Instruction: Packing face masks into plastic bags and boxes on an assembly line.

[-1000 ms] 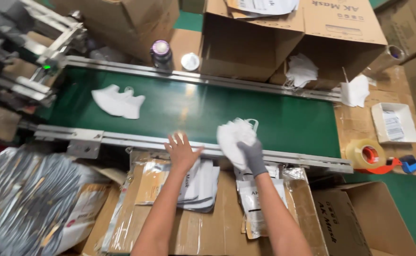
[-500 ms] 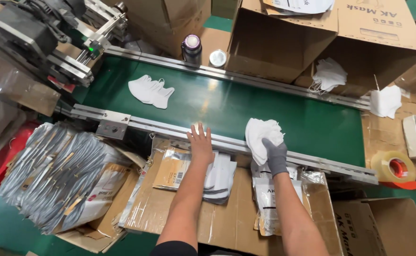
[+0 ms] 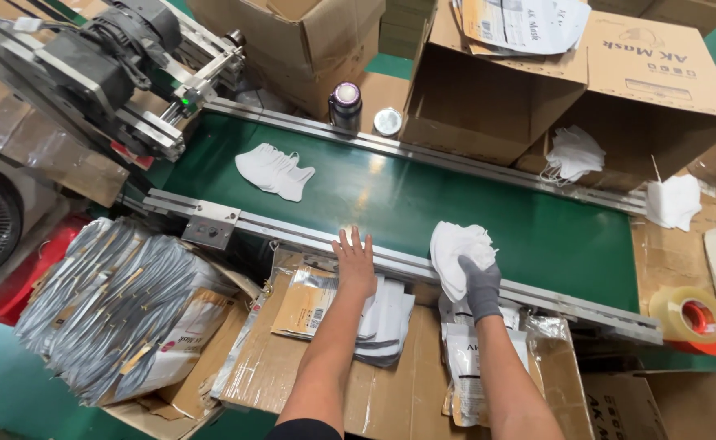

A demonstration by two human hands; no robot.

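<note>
Head view showed the left hand (image 3: 355,262) spread flat, fingers released, resting on a stack of white masks (image 3: 384,314) at the near steel rail (image 3: 423,265) of the green conveyor belt (image 3: 390,200). At 3 o'clock from it, the gloved right hand (image 3: 480,281) was clenched around a bundle of white masks (image 3: 456,253), held over the belt's near edge. At 10 o'clock from the left hand, 1 small pile of masks (image 3: 275,171) lay alone on the belt, well apart from both hands. Flat printed pouches (image 3: 468,379) lay on the cardboard-covered desk (image 3: 358,399) under the right forearm. At 8 o'clock sat a heap of silvery pouches (image 3: 117,305). A tape roll (image 3: 690,314) sat at 3 o'clock, and open cardboard boxes (image 3: 570,90) stood at 12 o'clock beyond the belt.
</note>
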